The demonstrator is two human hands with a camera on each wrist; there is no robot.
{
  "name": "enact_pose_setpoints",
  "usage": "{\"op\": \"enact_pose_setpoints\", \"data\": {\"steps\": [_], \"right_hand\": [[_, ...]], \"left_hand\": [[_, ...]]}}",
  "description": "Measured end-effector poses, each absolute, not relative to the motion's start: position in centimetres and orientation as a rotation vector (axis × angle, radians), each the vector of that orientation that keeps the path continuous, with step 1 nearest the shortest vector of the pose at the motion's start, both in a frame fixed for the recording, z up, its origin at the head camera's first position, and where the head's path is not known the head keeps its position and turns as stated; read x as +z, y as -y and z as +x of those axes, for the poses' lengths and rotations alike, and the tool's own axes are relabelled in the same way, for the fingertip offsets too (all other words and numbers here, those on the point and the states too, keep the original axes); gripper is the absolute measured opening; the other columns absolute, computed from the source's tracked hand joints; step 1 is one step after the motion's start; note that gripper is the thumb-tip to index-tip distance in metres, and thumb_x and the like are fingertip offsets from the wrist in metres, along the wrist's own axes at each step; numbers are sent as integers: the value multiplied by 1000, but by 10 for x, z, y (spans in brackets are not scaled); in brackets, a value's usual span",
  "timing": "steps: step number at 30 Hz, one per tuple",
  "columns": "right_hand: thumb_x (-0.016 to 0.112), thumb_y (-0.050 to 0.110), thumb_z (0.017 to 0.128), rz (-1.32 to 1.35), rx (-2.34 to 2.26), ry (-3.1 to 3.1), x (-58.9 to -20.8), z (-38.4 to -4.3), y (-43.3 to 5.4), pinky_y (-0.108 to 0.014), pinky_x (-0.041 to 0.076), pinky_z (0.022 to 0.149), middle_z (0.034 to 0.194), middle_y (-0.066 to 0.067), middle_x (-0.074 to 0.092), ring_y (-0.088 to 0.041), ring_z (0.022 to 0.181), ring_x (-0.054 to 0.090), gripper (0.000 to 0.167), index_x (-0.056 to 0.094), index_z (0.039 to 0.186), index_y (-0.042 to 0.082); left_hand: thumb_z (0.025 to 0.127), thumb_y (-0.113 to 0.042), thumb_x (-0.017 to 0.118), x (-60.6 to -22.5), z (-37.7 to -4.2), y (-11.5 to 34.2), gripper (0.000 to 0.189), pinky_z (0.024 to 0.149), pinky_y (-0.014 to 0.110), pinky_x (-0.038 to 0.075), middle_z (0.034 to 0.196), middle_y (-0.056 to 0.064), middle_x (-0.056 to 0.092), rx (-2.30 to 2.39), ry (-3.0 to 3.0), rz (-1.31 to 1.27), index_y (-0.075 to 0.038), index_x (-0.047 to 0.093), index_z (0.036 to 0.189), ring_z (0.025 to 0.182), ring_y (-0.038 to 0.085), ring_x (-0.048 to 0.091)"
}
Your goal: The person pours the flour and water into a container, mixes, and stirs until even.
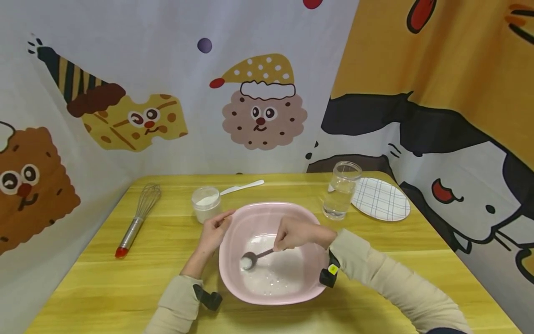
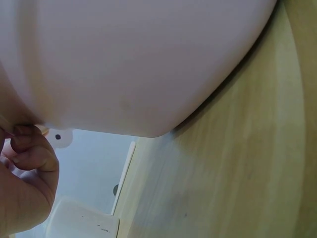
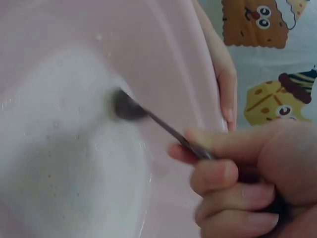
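A pink plastic basin stands on the table with a milky white liquid in its bottom. My right hand reaches over the basin's right side and grips the handle of a dark spoon. White shows in the spoon's bowl, which is over the left part of the liquid. In the right wrist view the fingers curl round the handle and the spoon's bowl looks blurred. My left hand holds the basin's left rim, its fingers bent at the edge in the left wrist view.
Left of the basin lies a whisk with a red handle end. Behind the left hand stands a clear jar of white powder, with a white plastic knife beside it. At the back right are a glass of water and a checked plate.
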State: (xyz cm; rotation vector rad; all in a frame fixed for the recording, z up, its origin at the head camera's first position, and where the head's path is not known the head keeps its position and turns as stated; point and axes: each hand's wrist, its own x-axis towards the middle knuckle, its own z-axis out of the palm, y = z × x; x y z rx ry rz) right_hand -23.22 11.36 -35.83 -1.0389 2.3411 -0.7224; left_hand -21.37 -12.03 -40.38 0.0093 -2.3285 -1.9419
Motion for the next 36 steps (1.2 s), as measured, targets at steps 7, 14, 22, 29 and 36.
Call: {"op": "enact_pose_setpoints", "data": {"steps": [7,14,22,29,36], "right_hand": [[64,0,71,-991,-561,-2202,-338,-215,-130,-12,26,40,44,-3,51,0,38,35,8,71,67,-2],[66,4,68,-975,-348,-2377,-319,-221,-161,-13,27,41,44,3,50,0,41,35,10,70,60,4],[62,3,69,-861,-437,-2699,-329,-243,-164,-16,24,41,45,8,42,-4,42,29,14,66,55,3],[65,6,73,-1095,-626,-2593,-351,-239,-127,-12,31,41,50,1,58,1,43,38,9,72,68,4],[65,2,74,-984,-624,-2261,-347,-220,-125,-12,27,40,44,-4,50,-1,39,36,9,72,68,3]], "left_hand": [[89,-10,51,-413,-221,123,29,54,17,40,67,2,49,-1960,2320,49,1,58,114,61,7,45],[88,-14,53,-428,-229,126,29,54,18,42,67,1,50,-1931,2324,48,-3,59,114,60,7,47],[88,-14,52,-428,-229,124,28,55,19,44,66,1,51,-1918,2323,45,-5,60,113,60,7,49],[88,-13,52,-428,-229,124,29,54,18,43,65,2,50,-1934,2312,42,-3,59,114,59,6,48],[89,-13,52,-429,-231,126,30,54,19,44,66,3,52,-1978,2309,40,-2,57,116,59,7,49]]}}
